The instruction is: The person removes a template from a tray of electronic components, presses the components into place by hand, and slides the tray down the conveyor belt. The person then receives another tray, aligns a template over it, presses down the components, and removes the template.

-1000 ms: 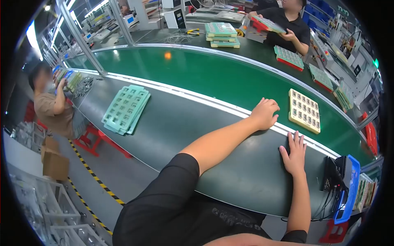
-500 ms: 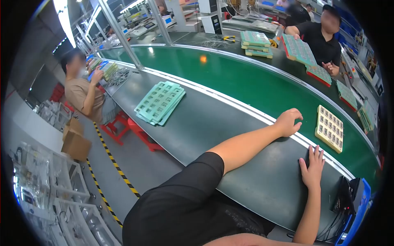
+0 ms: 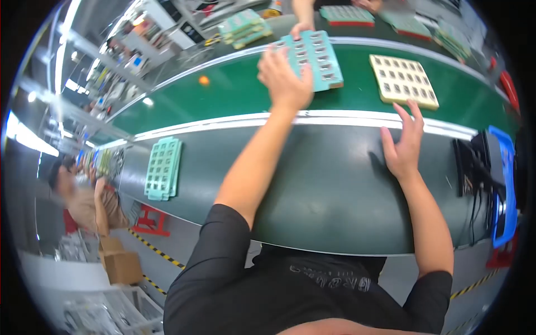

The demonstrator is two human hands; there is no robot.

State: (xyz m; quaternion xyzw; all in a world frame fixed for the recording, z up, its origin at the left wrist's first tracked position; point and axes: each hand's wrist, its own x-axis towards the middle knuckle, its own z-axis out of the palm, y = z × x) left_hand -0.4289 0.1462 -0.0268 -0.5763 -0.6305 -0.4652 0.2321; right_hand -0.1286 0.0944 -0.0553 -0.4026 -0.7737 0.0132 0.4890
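Note:
My left hand is at the near left edge of a teal tray with rows of small metallic parts in its pockets. Its fingers lie along that edge and the thumb over the top, closed on the tray. A co-worker's hand is on the same tray's far edge. The tray is tilted over the green belt. My right hand is open, fingers spread, its fingertips at the near edge of a cream tray lying on the belt. Whether they touch it, I cannot tell.
A stack of teal trays stands on the dark table to the left. Beyond the green belt are more trays. At right sit a black device with cables and a blue bin. Another person sits at far left.
My view has turned right. My left hand has reached across the belt and taken hold of the teal tray the co-worker passes over. My right hand has moved to the cream tray's edge.

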